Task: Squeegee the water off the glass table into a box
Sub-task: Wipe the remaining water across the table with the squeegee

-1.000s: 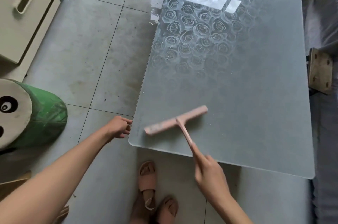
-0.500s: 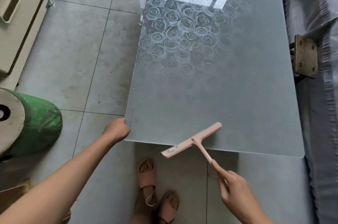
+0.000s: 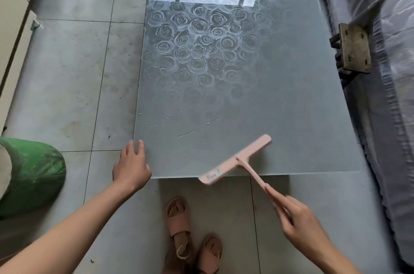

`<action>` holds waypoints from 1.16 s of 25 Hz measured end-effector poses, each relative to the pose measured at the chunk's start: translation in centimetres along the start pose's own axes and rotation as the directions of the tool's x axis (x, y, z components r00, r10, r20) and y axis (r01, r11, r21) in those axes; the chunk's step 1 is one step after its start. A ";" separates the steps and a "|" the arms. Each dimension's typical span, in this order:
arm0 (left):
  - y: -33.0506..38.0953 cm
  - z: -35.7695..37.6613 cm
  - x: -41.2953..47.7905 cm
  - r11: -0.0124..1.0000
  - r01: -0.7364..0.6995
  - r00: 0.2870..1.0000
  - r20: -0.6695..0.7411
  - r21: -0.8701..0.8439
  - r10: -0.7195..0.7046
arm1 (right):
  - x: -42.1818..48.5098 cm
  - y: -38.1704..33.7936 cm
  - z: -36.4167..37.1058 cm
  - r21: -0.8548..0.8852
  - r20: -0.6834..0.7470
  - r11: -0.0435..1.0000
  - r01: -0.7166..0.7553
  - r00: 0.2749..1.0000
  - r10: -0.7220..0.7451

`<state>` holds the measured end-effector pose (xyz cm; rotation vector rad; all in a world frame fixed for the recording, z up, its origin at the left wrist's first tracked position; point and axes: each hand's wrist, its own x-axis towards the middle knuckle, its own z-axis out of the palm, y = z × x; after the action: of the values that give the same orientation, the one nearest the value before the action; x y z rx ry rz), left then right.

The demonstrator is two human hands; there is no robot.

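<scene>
The right hand (image 3: 302,222) grips the end of the pink squeegee (image 3: 237,159), fingers curled round its thin handle, with the index finger laid along the top. The handle runs from that hand up and to the left to meet the blade at its middle. The blade's long axis lies on a diagonal, from near-left to far-right; its near-left end juts out past the near edge of the glass table (image 3: 280,105), while the rest sits over the glass. Whether the blade touches the glass, I cannot tell.

The left hand (image 3: 131,168) holds nothing, with its fingers straight and spread at the table's near left corner and its thumb by the near edge.

The tabletop is frosted, with a rose pattern in the middle and a bright window reflection at the far end. Thin water streaks (image 3: 186,132) and small drops lie ahead of the blade.

The table stands on a grey tiled floor (image 3: 74,85). Two feet in pink sandals (image 3: 179,217) stand just below the near edge. A green cylinder (image 3: 38,175) lies on its side at the left; whether it is hollow cannot be seen. A pale cabinet (image 3: 11,16) stands further left, and plastic-covered furniture (image 3: 392,72) runs along the right
</scene>
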<state>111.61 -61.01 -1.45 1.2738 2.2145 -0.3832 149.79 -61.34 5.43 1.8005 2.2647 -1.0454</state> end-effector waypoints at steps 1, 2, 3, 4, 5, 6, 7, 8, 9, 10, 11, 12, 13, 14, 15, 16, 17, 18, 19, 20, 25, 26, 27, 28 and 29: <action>0.1 0.4 0.1 0.993 -0.091 0.995 -0.034 0.075 0.094 | -0.7 1.2 -0.2 -0.023 0.028 0.999 -0.037 0.999 0.038; 0.3 0.8 0.3 0.975 -0.167 0.984 -0.041 0.147 0.175 | -0.3 1.6 -0.2 -0.040 0.032 0.998 -0.039 0.999 0.040; 0.6 1.2 0.5 0.959 -0.209 0.975 -0.037 0.190 0.220 | 0.9 1.0 0.1 -0.053 0.029 0.999 -0.014 0.999 0.015; 0.9 1.5 0.5 0.953 -0.217 0.974 -0.023 0.209 0.227 | 2.5 -0.4 0.6 -0.067 0.037 0.997 0.026 0.999 -0.024; 1.3 1.8 0.7 0.953 -0.214 0.975 -0.006 0.214 0.220 | 4.7 -2.0 1.3 -0.066 0.041 0.996 0.064 0.997 -0.061; 1.4 1.9 0.7 0.957 -0.211 0.977 0.012 0.200 0.213 | 7.3 -3.9 2.0 -0.056 0.024 0.994 0.089 0.996 -0.087; 1.3 1.7 0.7 0.962 -0.215 0.976 0.015 0.166 0.216 | 9.9 -6.1 2.5 -0.058 0.016 0.994 0.095 0.995 -0.095; 1.1 1.6 0.9 0.965 -0.230 0.973 0.000 0.128 0.232 | 12.1 -8.0 2.5 -0.067 0.031 0.992 0.106 0.994 -0.104; 0.9 1.4 1.2 0.966 -0.243 0.969 -0.031 0.082 0.247 | 14.1 -9.2 2.2 -0.077 0.038 0.988 0.137 0.990 -0.134; 0.5 1.0 1.5 0.967 -0.255 0.965 -0.061 0.017 0.256 | 15.0 -9.7 1.6 -0.089 0.036 0.983 0.158 0.987 -0.156; 0.1 0.5 1.7 0.963 -0.263 0.962 -0.088 -0.055 0.258 | 14.7 -9.2 0.9 -0.102 0.017 0.980 0.173 0.985 -0.172; -0.3 0.1 1.8 0.962 -0.255 0.963 -0.112 -0.099 0.244 | 13.5 -8.1 0.2 -0.095 -0.004 0.979 0.183 0.983 -0.184; -0.7 -0.1 1.8 0.966 -0.232 0.967 -0.135 -0.114 0.216 | 11.6 -6.6 -0.3 -0.092 -0.010 0.980 0.178 0.984 -0.180; -1.0 -0.3 1.9 0.975 -0.187 0.975 -0.144 -0.118 0.170 | 9.3 -5.3 -0.4 -0.108 0.003 0.983 0.147 0.989 -0.148; -1.3 -0.4 2.1 0.983 -0.123 0.986 -0.128 -0.133 0.106 | 7.3 -4.7 -0.2 -0.135 0.039 0.987 0.089 0.996 -0.085; -1.5 -0.5 2.3 0.982 -0.058 0.995 -0.088 -0.179 0.043 | 6.1 -4.7 0.5 -0.162 0.076 0.986 0.034 0.997 -0.022; -1.8 -0.5 2.6 0.965 -0.009 0.999 -0.053 -0.263 -0.006 | 5.9 -5.5 1.3 -0.157 0.092 0.988 0.010 0.996 0.004; -2.1 -0.6 2.9 0.929 0.026 0.998 -0.041 -0.370 -0.044 | 7.0 -7.1 2.3 -0.125 0.088 0.992 0.019 0.996 -0.008; -2.4 -0.8 3.3 0.885 0.050 0.997 -0.033 -0.463 -0.074 | 8.7 -9.2 3.1 -0.085 0.063 0.995 0.041 0.997 -0.036; -2.6 -1.0 3.6 0.852 0.061 0.996 -0.020 -0.519 -0.084 | 11.0 -11.0 3.7 -0.065 0.024 0.996 0.056 0.998 -0.055; -3.5 -1.9 5.5 0.762 0.123 0.990 0.127 -0.635 -0.054 | 18.4 -17.0 3.0 0.035 -0.066 0.998 0.059 0.996 -0.057; -3.7 -2.0 5.8 0.732 0.148 0.986 0.157 -0.665 -0.056 | 17.0 -16.5 3.0 0.033 -0.103 0.996 0.079 0.992 -0.075; -4.0 -2.1 6.0 0.694 0.181 0.980 0.189 -0.697 -0.065 | 14.9 -15.8 3.5 0.001 -0.107 0.996 0.094 0.990 -0.094; -4.2 -2.3 6.1 0.655 0.220 0.971 0.225 -0.723 -0.078 | 12.3 -15.2 4.2 -0.050 -0.069 0.995 0.082 0.994 -0.085; -4.5 -2.4 6.2 0.620 0.255 0.963 0.254 -0.742 -0.092 | 10.1 -15.0 4.8 -0.097 -0.008 0.994 0.047 0.999 -0.048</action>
<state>104.54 -57.73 -3.22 0.5136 1.9655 0.3622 131.70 -56.76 4.14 1.7265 2.3323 -0.9174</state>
